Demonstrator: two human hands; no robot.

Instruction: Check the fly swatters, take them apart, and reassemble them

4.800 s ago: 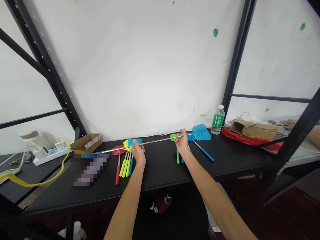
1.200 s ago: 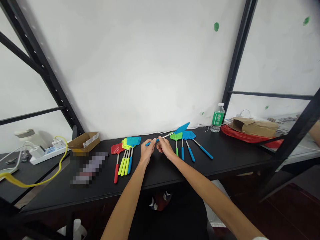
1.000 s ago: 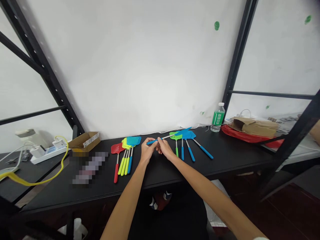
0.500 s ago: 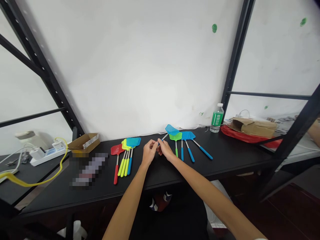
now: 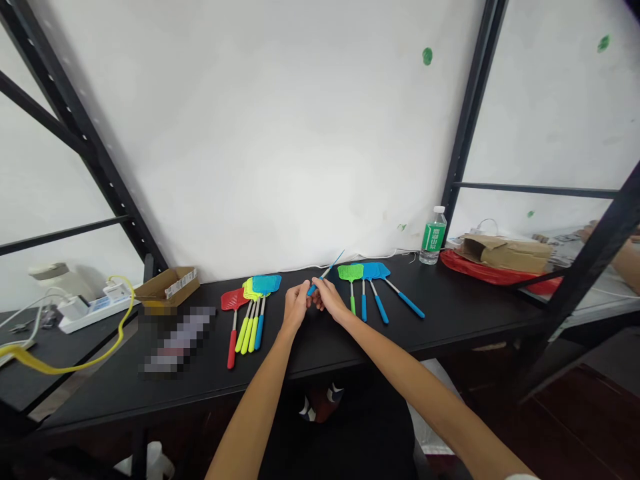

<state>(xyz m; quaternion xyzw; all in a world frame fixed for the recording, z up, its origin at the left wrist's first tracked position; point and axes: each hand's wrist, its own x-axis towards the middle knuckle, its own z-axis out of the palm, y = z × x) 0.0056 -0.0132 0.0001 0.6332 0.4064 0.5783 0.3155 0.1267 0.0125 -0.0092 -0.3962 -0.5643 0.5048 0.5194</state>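
Note:
A fly swatter with a blue handle (image 5: 312, 291) is held above the shelf, its blue head seen edge-on so that it looks like a thin line. My left hand (image 5: 297, 304) and my right hand (image 5: 328, 297) are both closed around its handle, close together; the fingertips are partly hidden. To the left lie a red swatter (image 5: 233, 333), several yellow swatters (image 5: 245, 333) and a blue swatter (image 5: 260, 330), their heads overlapping. On the right, a green swatter (image 5: 352, 280) lies beside several blue swatters (image 5: 380, 307), fanned out.
The black shelf (image 5: 300, 360) stands against a white wall (image 5: 300, 133). A water bottle (image 5: 433, 237) is at its back right, near a cardboard box (image 5: 505, 252) on red plastic (image 5: 470, 270). An open carton (image 5: 170, 285) and a power strip (image 5: 95, 313) are left. Another person's arm (image 5: 627, 263) shows far right.
The held swatter has turned about its shaft, so its head went from showing its blue face to edge-on. My hands stay in nearly the same place, and the other swatters have not moved.

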